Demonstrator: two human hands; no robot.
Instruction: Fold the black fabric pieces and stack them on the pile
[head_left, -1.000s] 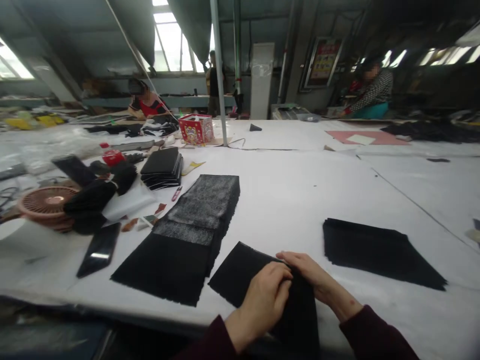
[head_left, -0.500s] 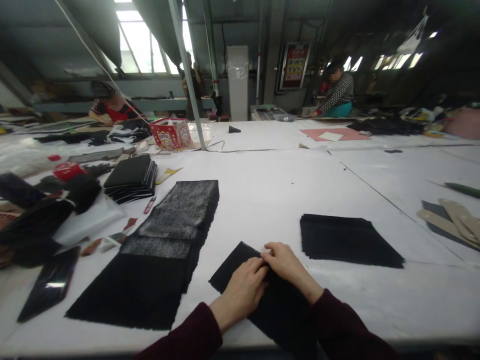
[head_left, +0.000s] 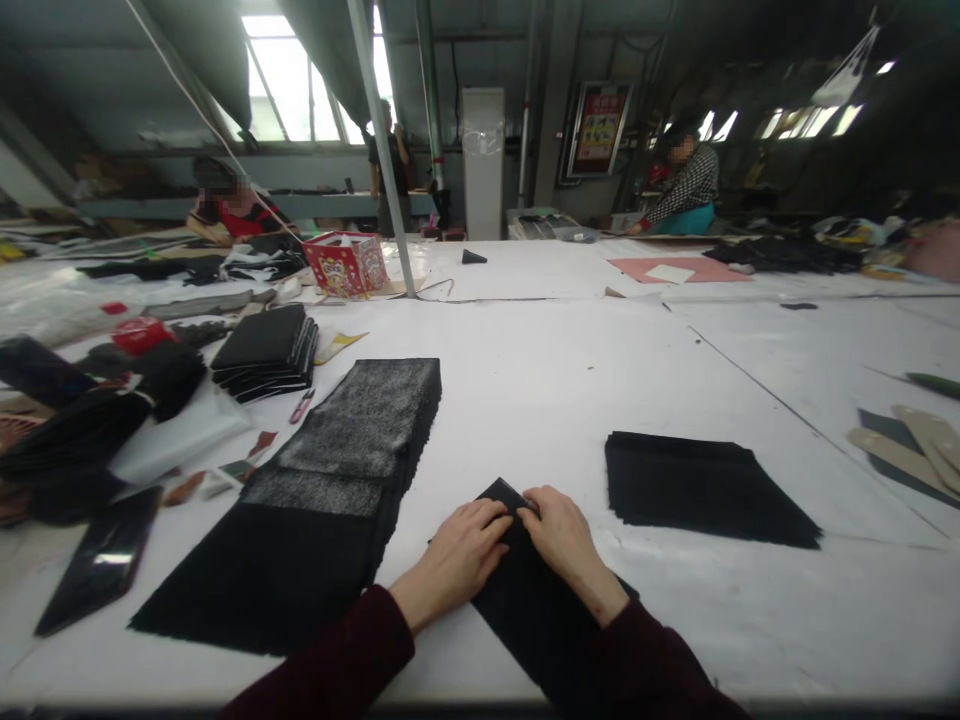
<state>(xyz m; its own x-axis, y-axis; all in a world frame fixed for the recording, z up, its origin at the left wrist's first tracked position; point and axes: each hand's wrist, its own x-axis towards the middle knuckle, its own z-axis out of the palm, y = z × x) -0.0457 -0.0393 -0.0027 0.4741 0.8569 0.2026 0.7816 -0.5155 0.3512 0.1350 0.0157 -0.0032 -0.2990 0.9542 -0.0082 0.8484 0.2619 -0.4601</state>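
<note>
Both hands are on a piece of black cloth [head_left: 525, 620] at the near edge of the white table [head_left: 525, 380], around the middle. The left hand [head_left: 459, 552] lies over its left side, fingers bent and close together; the right hand [head_left: 564, 535] sits at its far right edge, fingers curled narrowly. The fingertips nearly meet near the far corner; whether they pinch the cloth or only press it, I cannot tell.

To the left lies a long cloth stack [head_left: 255, 580], plain black at its near end and speckled grey at its far end. To the right, well apart from the hands, is a black pile [head_left: 705, 490]. Farther left are pink snips [head_left: 301, 407] and a folded stack [head_left: 259, 340]. A red box [head_left: 330, 268] stands beyond them, beside a pole [head_left: 386, 160].
</note>
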